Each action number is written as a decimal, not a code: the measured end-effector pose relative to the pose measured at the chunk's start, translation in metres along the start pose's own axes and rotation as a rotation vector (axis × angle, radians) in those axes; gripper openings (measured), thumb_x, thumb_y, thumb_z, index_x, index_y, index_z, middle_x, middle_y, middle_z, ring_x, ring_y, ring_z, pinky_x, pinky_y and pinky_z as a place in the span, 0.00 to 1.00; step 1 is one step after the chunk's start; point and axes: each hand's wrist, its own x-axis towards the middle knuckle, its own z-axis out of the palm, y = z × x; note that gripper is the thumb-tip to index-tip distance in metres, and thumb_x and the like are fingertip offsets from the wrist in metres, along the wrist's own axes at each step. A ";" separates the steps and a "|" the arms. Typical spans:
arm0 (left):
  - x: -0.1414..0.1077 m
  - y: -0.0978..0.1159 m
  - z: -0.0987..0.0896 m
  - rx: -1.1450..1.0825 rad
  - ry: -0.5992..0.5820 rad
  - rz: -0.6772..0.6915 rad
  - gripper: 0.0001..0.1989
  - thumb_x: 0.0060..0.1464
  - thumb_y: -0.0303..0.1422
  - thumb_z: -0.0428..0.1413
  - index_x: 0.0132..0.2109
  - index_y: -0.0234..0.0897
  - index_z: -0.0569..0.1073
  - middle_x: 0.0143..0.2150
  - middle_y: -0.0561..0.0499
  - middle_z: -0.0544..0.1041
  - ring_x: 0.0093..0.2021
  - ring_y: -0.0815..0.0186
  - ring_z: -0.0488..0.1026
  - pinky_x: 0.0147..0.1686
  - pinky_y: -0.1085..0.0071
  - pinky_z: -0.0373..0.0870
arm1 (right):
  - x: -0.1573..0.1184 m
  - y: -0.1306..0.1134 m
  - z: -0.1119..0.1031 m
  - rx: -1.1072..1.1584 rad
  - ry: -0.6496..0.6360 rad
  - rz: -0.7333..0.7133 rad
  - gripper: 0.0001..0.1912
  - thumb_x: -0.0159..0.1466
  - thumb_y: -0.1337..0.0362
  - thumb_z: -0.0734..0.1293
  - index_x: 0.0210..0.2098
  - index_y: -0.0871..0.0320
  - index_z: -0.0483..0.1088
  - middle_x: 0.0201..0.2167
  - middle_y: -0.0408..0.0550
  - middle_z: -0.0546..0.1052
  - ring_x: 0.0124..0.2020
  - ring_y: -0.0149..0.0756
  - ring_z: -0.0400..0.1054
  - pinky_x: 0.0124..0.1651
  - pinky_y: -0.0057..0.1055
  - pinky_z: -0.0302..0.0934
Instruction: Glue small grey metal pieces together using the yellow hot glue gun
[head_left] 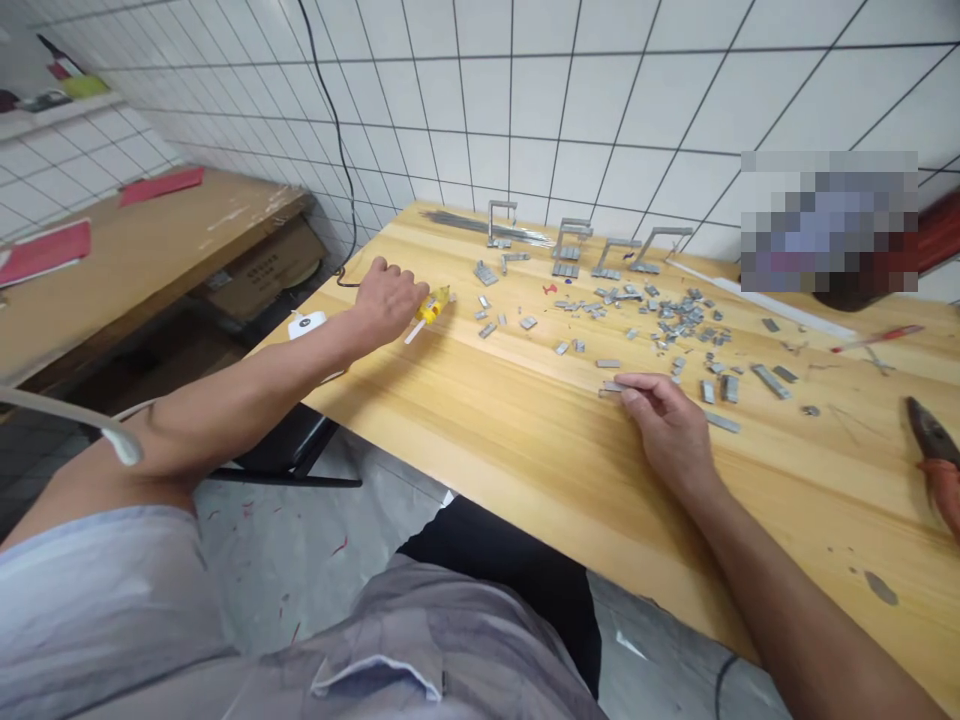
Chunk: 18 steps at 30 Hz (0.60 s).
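My left hand (391, 298) is closed at the end of a yellow glue gun (433, 306), with a pale glue stick (414, 332) poking out of it toward me. The gun is over the table's left part; the fingers partly hide its handle. Between the thumb and fingers of my right hand (670, 425) is a small grey staple strip (611, 388), held low over the wooden table. Another flat staple strip (607, 363) lies just beyond it. Loose pieces of staple strip (686, 315) are scattered behind my right hand.
Several angled grey frames (576, 240) stand along the tiled wall near thin metal rods (480, 226). Orange-handled pliers (934, 445) lie at the right edge. A red pen (877, 338) is at the back right. Left of the table are a white device (307, 325) and another table (150, 225).
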 end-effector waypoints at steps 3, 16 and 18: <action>-0.003 0.002 0.003 -0.002 0.010 -0.012 0.06 0.64 0.28 0.54 0.44 0.38 0.76 0.47 0.38 0.81 0.56 0.44 0.76 0.61 0.47 0.58 | 0.000 0.000 0.000 -0.005 0.003 -0.006 0.12 0.67 0.54 0.70 0.45 0.50 0.83 0.42 0.49 0.85 0.42 0.43 0.78 0.49 0.43 0.72; -0.013 -0.003 0.017 -0.048 0.110 0.099 0.14 0.70 0.32 0.51 0.34 0.41 0.73 0.31 0.48 0.72 0.47 0.55 0.70 0.51 0.53 0.56 | 0.000 0.000 0.000 -0.034 0.007 -0.008 0.11 0.68 0.54 0.70 0.45 0.49 0.82 0.42 0.48 0.85 0.39 0.42 0.77 0.45 0.41 0.71; -0.016 -0.002 0.014 -0.015 0.065 0.065 0.12 0.68 0.28 0.50 0.36 0.40 0.75 0.36 0.45 0.77 0.48 0.52 0.73 0.53 0.52 0.57 | 0.000 0.000 0.000 -0.035 0.008 -0.004 0.11 0.67 0.54 0.70 0.45 0.49 0.82 0.42 0.47 0.85 0.38 0.41 0.76 0.44 0.40 0.70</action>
